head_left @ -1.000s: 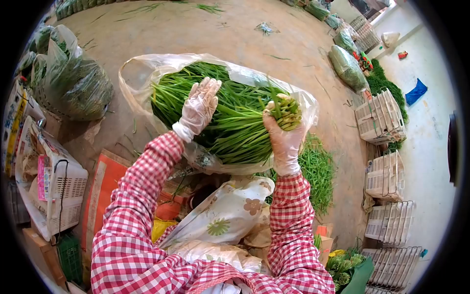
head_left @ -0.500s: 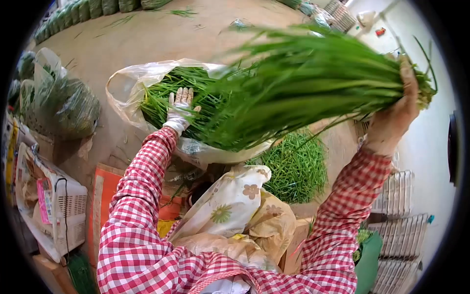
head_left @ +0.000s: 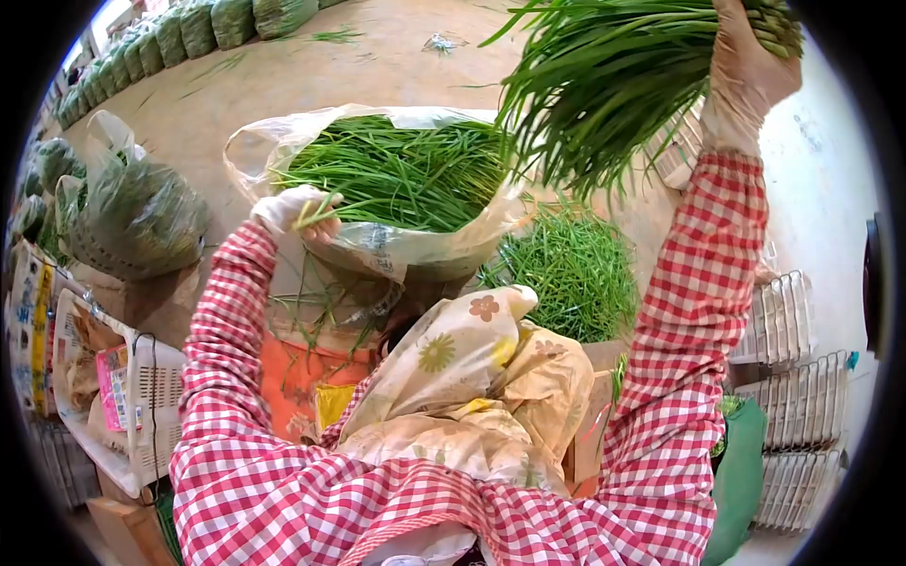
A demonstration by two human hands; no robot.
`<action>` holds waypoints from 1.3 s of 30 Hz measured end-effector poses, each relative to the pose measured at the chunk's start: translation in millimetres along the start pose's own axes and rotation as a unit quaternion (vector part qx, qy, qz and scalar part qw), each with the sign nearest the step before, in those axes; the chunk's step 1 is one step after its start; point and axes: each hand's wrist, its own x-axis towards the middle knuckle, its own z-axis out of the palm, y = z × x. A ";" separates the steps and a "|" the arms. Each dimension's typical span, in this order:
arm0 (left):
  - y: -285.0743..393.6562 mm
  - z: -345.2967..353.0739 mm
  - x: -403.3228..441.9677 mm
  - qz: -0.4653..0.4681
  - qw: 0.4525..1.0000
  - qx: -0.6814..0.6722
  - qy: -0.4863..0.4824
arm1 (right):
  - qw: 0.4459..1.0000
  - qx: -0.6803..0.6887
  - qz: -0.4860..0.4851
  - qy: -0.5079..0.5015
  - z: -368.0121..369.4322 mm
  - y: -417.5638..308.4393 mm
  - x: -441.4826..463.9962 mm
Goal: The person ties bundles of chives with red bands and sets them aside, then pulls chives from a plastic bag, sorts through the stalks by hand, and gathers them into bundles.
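Note:
My right hand (head_left: 752,80), in a thin glove, is raised at the upper right and closed around the stem ends of a large bunch of green leaves (head_left: 613,90), whose tips hang down to the left. My left hand (head_left: 300,212), gloved too, is closed on a few loose green stalks (head_left: 318,211) beside the near left edge of an open clear plastic bag (head_left: 377,243). Long green leaves (head_left: 406,170) lie inside the bag. Right of it is a heap of loose green trimmings (head_left: 571,269).
A full plastic bag (head_left: 132,212) stands at the left, above a white basket (head_left: 156,401). Packed green bags (head_left: 198,28) line the far left. White crates (head_left: 797,401) are along the right wall. Orange sheeting (head_left: 293,377) and a patterned apron (head_left: 453,368) are near me.
My right hand has lifted the bunch out of the bag, up and to the right. My left hand has drawn back from the leaves to the bag's near left edge, now holding loose stalks.

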 end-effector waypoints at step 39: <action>-155.1 123.9 -84.2 -0.063 0.830 -0.554 0.023 | 0.975 0.162 0.147 -0.040 -26.7 -56.0 -37.3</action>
